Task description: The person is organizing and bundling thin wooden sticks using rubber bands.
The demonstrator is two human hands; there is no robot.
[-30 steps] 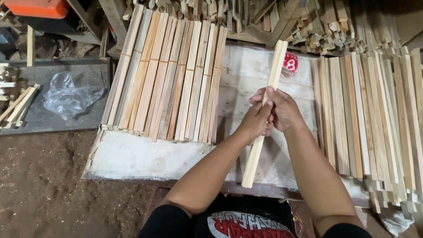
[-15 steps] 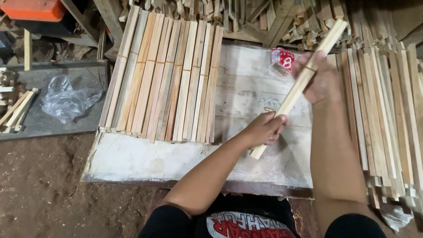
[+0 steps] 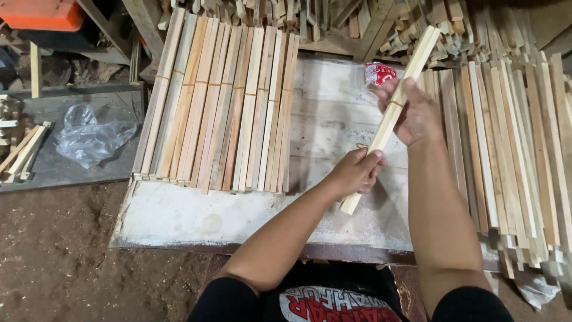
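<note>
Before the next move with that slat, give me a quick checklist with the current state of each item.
1. Left hand grips the wooden slat near its lower end: ok.
2. Right hand wraps the slat around its middle: ok.
3. Slat held clear of the white board, tilted up to the right: ok.
4. Row of slats on the left lies side by side, aligned at the near edge: ok.
5. Bare board between the left row and the pile of slats on the right: ok.
6. Slat free of cracks or warp: cannot tell.
</note>
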